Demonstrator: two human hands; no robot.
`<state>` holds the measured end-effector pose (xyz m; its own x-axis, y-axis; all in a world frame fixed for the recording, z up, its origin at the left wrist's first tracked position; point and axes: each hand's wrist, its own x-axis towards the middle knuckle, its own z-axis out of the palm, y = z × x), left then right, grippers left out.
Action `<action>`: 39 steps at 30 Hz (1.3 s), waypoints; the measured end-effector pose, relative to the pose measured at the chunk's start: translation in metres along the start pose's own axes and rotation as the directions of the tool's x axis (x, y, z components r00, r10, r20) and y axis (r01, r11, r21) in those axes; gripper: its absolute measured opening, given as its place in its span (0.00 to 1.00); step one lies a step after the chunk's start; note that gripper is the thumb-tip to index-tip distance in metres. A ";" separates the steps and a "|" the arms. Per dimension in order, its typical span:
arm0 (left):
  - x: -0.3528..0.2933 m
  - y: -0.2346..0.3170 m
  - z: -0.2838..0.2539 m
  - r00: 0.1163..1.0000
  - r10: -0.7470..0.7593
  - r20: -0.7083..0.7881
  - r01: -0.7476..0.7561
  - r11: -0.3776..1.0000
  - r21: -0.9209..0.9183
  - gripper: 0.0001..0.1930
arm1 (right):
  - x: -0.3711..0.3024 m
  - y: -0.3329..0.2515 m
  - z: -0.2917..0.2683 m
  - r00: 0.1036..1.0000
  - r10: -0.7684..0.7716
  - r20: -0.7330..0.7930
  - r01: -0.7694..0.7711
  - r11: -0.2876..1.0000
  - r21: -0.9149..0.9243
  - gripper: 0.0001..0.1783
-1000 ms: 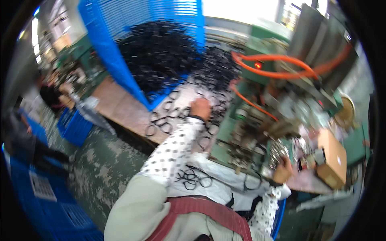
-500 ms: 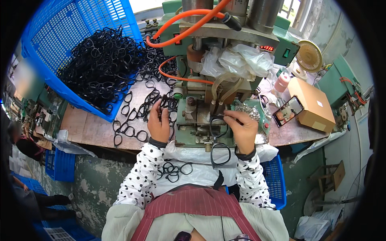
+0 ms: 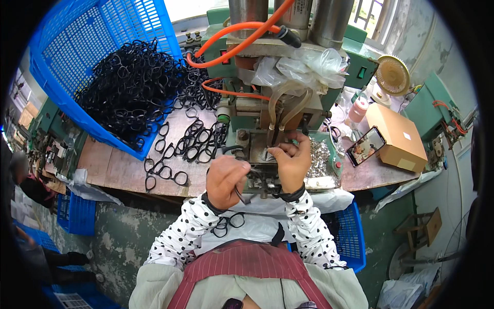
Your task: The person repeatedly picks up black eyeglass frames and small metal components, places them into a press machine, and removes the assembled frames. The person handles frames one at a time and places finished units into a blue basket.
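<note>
My left hand (image 3: 225,181) is closed in front of the green press (image 3: 314,110). Dark rim pieces of a black eyeglass frame (image 3: 249,198) stick out from under its fingers; the rest is hidden. At the press's metal work plate (image 3: 259,146), just below two clear tubes (image 3: 280,110), the thumb and fingertips of my right hand (image 3: 293,160) are pinched together. Whatever they hold is too small to make out. Beside that hand lies a tray of small shiny metal parts (image 3: 320,160).
A large blue basket (image 3: 56,82) heaped with black eyeglass frames (image 3: 128,87) leans at the left. More loose frames (image 3: 198,139) cover the bench. On the right are a phone (image 3: 366,146), a cardboard box (image 3: 399,135) and a pink-capped bottle (image 3: 358,107). Several frames (image 3: 236,220) lie on my lap.
My left hand has come from the loose frames toward me and right, and is now closed on a frame. My right hand has shifted left to the work plate; the frame hanging beneath it no longer shows there.
</note>
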<state>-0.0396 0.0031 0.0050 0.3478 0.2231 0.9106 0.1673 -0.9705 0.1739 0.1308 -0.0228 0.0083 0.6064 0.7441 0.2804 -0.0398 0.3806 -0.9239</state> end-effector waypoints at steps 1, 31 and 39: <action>0.002 0.003 0.002 0.999 0.046 0.027 -0.045 0.998 -0.039 0.18 | -0.001 0.004 0.000 0.999 -0.028 -0.029 0.029 0.998 0.047 0.23; 0.000 -0.012 0.018 0.917 0.328 0.229 -0.330 0.944 -0.030 0.22 | 0.031 0.083 -0.147 0.888 -0.450 0.094 0.290 0.390 -0.874 0.04; -0.100 -0.206 -0.006 0.685 -0.728 -0.017 0.452 0.407 0.794 0.09 | 0.040 0.141 -0.195 0.944 -0.285 0.167 0.266 0.355 -0.896 0.26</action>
<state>-0.1147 0.1798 -0.1199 0.1009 0.8579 0.5038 0.9577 -0.2210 0.1844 0.3045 -0.0467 -0.1621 0.4507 0.6854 0.5719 0.8589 -0.1584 -0.4869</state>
